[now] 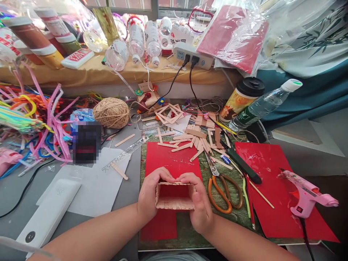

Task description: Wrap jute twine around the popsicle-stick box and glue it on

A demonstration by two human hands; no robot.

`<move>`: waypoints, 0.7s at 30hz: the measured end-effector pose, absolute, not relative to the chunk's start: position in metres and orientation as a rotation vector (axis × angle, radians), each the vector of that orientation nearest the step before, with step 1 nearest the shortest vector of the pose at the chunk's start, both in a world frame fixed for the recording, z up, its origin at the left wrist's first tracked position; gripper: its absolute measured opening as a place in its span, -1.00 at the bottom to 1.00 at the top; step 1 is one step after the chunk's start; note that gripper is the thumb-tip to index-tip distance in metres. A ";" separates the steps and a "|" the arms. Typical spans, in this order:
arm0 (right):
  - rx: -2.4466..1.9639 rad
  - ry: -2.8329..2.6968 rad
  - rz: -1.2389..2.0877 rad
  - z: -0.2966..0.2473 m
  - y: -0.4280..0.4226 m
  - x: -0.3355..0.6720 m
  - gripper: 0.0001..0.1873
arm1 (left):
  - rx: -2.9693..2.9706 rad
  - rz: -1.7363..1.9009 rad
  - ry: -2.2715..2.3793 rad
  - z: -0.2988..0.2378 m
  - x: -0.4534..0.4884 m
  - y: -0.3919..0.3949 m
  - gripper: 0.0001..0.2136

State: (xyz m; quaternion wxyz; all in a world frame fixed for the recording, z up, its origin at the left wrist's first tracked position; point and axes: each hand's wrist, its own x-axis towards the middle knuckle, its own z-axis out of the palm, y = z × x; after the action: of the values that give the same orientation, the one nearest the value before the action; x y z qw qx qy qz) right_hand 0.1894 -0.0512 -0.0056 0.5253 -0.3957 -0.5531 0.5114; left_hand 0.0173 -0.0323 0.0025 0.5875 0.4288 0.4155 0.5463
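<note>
Between my two hands is a small box frame made of wooden craft sticks (175,203), its open side facing me and red showing through it. My left hand (152,190) wraps round the box's left side, and my right hand (200,203) presses the right side. Fingers of both hands meet along the top edge. Under the box lies a sheet of red paper (174,156). Orange-handled scissors (225,192) rest right of my right hand. Beyond the red sheet spreads a pile of loose craft sticks (197,137).
A pink glue gun (307,194) lies on another red sheet (272,188) at the right. Behind stand a water bottle (266,105) and a lidded cup (240,98). At left are a twine ball (111,113), pipe cleaners (51,119), a ruler (125,154) and a white device (51,214).
</note>
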 end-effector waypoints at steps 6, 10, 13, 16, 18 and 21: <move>-0.942 -1.249 1.372 -0.003 -0.035 0.198 -0.32 | 1.050 1.233 0.874 0.003 0.009 -0.027 -0.64; -0.975 -1.254 1.362 -0.004 -0.035 0.195 -0.36 | 1.009 1.239 0.874 0.002 0.011 -0.030 -0.58; -0.972 -1.216 1.364 -0.003 -0.039 0.192 -0.41 | 0.996 1.246 0.896 0.002 0.017 -0.033 -0.59; -0.956 -1.222 1.363 -0.002 -0.041 0.190 -0.44 | 0.979 1.270 0.892 0.001 0.020 -0.035 -0.61; -0.942 -1.216 1.357 -0.002 -0.041 0.190 -0.44 | 0.962 1.287 0.884 0.000 0.021 -0.035 -0.62; -0.929 -1.165 1.348 -0.005 -0.042 0.189 -0.43 | 0.941 1.312 0.888 0.000 0.021 -0.035 -0.62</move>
State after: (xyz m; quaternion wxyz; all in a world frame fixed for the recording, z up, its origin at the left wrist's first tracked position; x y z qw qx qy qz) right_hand 0.1890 -0.0421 -0.0052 0.5365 -0.3901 -0.4892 0.5663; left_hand 0.0214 -0.0354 0.0002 0.6049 0.4067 0.3838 0.5669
